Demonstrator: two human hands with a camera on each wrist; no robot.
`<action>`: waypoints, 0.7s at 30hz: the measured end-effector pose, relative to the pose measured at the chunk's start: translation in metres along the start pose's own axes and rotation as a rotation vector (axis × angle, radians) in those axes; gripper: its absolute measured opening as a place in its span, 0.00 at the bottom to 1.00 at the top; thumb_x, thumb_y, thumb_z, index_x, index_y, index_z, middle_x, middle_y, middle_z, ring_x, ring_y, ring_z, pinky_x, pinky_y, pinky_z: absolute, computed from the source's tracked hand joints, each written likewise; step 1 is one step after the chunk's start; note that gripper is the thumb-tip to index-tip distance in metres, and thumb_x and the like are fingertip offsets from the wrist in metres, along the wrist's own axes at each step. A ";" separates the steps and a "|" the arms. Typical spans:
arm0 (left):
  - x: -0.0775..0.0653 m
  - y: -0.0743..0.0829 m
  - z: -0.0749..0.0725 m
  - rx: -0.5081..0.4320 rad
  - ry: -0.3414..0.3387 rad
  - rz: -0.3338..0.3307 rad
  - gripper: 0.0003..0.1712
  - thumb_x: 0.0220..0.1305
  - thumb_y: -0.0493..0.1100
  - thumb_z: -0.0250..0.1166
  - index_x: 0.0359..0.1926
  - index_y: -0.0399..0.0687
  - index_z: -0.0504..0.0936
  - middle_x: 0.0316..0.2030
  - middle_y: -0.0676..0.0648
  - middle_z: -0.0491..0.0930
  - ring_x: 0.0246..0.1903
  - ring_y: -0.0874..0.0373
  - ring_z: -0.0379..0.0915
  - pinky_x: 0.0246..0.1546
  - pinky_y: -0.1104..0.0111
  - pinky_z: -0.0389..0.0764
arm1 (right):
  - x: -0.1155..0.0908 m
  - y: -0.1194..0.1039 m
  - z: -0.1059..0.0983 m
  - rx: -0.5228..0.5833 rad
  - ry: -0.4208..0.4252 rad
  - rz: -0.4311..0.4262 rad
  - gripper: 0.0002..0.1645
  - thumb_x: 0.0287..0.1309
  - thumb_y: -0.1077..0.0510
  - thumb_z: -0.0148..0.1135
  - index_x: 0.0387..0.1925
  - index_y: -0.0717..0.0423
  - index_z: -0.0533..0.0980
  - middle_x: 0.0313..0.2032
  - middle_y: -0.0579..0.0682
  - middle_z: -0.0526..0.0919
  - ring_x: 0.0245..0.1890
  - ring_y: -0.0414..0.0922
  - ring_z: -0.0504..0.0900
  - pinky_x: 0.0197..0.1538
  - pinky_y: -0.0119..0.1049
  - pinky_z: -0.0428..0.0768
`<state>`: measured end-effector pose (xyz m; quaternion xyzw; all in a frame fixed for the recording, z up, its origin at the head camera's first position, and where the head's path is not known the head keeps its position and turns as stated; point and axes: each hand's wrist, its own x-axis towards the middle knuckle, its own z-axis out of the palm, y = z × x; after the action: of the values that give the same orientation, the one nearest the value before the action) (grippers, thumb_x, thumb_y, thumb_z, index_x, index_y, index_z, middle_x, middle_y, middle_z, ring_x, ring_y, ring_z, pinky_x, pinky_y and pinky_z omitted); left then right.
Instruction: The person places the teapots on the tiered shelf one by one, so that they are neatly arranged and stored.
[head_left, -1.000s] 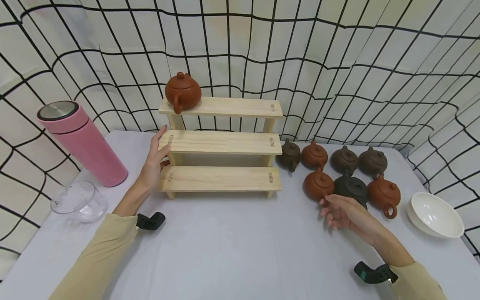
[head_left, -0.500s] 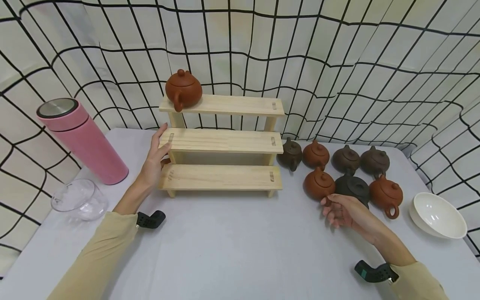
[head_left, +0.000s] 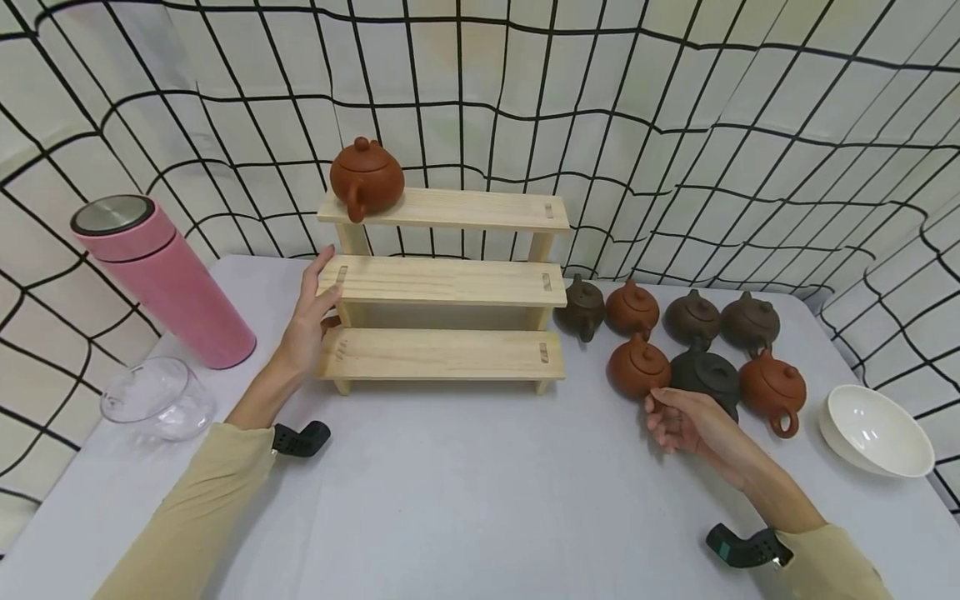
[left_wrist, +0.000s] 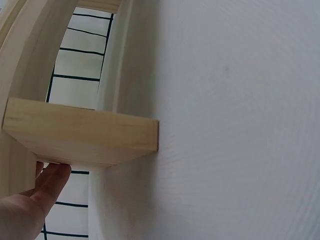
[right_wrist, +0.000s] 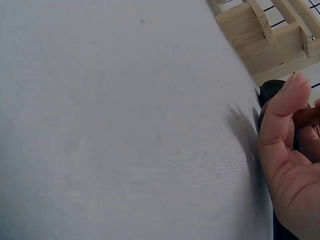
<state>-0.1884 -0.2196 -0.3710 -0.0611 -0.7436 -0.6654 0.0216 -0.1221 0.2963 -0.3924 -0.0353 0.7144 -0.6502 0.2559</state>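
Note:
A three-tier wooden display stand stands at the middle of the table. My left hand grips its left end by the middle tier; in the left wrist view the fingers reach in behind a board. On the top tier's left end sits a red-brown teapot. To the right, my right hand pinches the handle of another red-brown teapot, which is upright on the table. The right wrist view shows that handle between thumb and fingers; the pot's body is mostly hidden there.
Several brown, red-brown and black teapots cluster right of the stand, close to the right hand. A white bowl is at the far right. A pink thermos and a clear glass bowl stand left. Black netting surrounds the table.
The view has shifted very slightly. Both hands keep their places, the left at the stand and the right at the teapot's handle.

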 end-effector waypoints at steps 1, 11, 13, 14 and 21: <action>0.000 0.000 0.000 -0.003 0.001 0.000 0.39 0.79 0.49 0.36 0.85 0.60 0.36 0.83 0.49 0.36 0.74 0.49 0.42 0.66 0.47 0.53 | 0.000 0.001 0.001 0.010 0.001 -0.014 0.20 0.83 0.49 0.47 0.45 0.59 0.78 0.33 0.46 0.83 0.31 0.38 0.80 0.35 0.31 0.81; -0.001 -0.002 0.000 0.014 -0.004 -0.003 0.39 0.79 0.50 0.36 0.85 0.60 0.36 0.83 0.49 0.35 0.74 0.49 0.43 0.66 0.46 0.53 | -0.005 0.004 0.007 0.037 0.066 -0.111 0.22 0.84 0.49 0.47 0.46 0.64 0.76 0.31 0.47 0.82 0.28 0.38 0.79 0.31 0.30 0.80; -0.001 -0.002 0.000 0.018 -0.003 -0.002 0.39 0.79 0.50 0.35 0.85 0.60 0.35 0.83 0.48 0.35 0.74 0.48 0.43 0.66 0.46 0.53 | -0.007 0.002 0.007 0.036 0.067 -0.131 0.22 0.84 0.50 0.46 0.45 0.65 0.77 0.31 0.47 0.82 0.28 0.39 0.79 0.31 0.30 0.80; -0.001 -0.002 0.000 0.020 -0.003 -0.002 0.39 0.79 0.50 0.35 0.85 0.60 0.35 0.83 0.48 0.35 0.75 0.48 0.43 0.67 0.46 0.53 | -0.009 0.000 0.008 0.031 0.070 -0.142 0.21 0.84 0.50 0.46 0.45 0.65 0.77 0.31 0.47 0.83 0.28 0.39 0.79 0.30 0.30 0.80; 0.000 0.000 0.000 0.029 -0.008 0.002 0.39 0.79 0.50 0.35 0.85 0.60 0.34 0.83 0.49 0.34 0.76 0.48 0.41 0.68 0.44 0.52 | -0.016 -0.019 0.015 -0.031 0.100 -0.251 0.20 0.84 0.52 0.45 0.42 0.59 0.78 0.30 0.47 0.82 0.26 0.40 0.80 0.29 0.31 0.80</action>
<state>-0.1884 -0.2197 -0.3715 -0.0640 -0.7533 -0.6543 0.0203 -0.1076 0.2852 -0.3699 -0.0958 0.7263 -0.6670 0.1362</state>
